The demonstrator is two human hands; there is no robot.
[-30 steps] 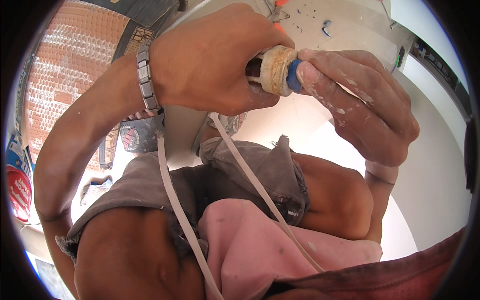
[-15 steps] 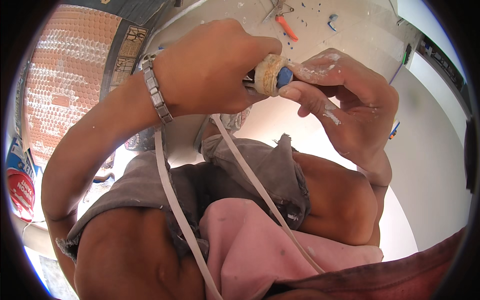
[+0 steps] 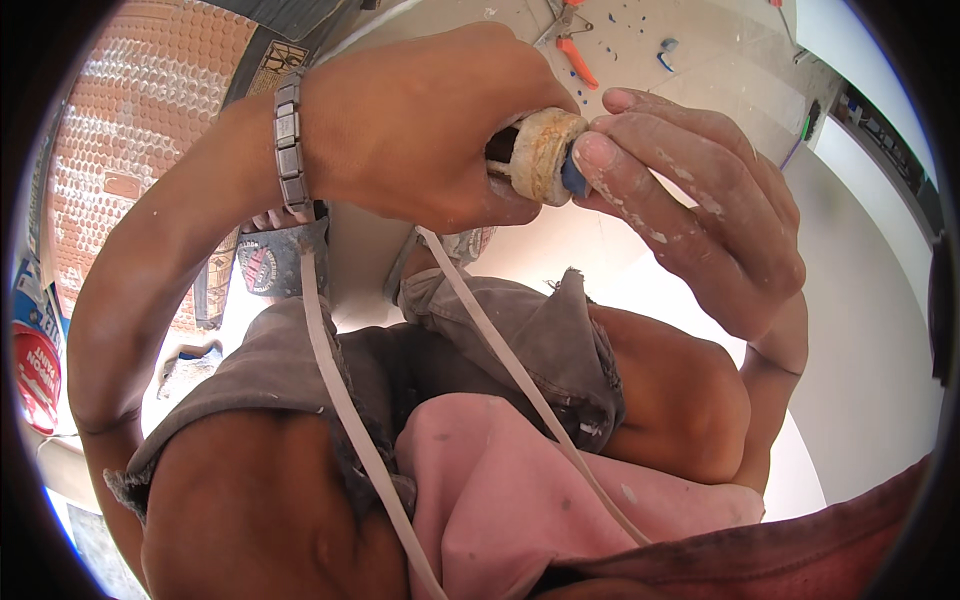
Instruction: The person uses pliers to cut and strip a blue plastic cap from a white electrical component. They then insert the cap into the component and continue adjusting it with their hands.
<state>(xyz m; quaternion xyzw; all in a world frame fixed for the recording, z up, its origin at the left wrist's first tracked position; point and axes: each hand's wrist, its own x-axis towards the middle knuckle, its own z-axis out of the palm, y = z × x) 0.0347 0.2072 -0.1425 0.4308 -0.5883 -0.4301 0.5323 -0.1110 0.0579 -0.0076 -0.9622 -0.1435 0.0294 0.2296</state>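
My left hand point(image 3: 430, 130), with a metal-link band at its wrist, is closed round a stubby round piece point(image 3: 545, 155), cream-coloured and crusted with yellowish stains. Part of that piece is hidden inside the fist. From its right end pokes a small blue plug-like bit point(image 3: 573, 178). My right hand point(image 3: 700, 190), smeared with white, has its fingertips against the blue bit, the thumb mostly hidden behind the fingers. Both hands are held up above my knees, close together.
Orange-handled pliers point(image 3: 577, 62) lie on the floor ahead, near scattered blue scraps point(image 3: 668, 52). A reddish-brown dimpled sheet point(image 3: 150, 130) stands at the left, with a red and blue container point(image 3: 38, 380) nearer me. A pale wall panel point(image 3: 870, 250) rises at the right.
My right hand has turned about the blue bit, its fingers now more stretched and forward. The left hand and the cream piece have shifted slightly and tilted.
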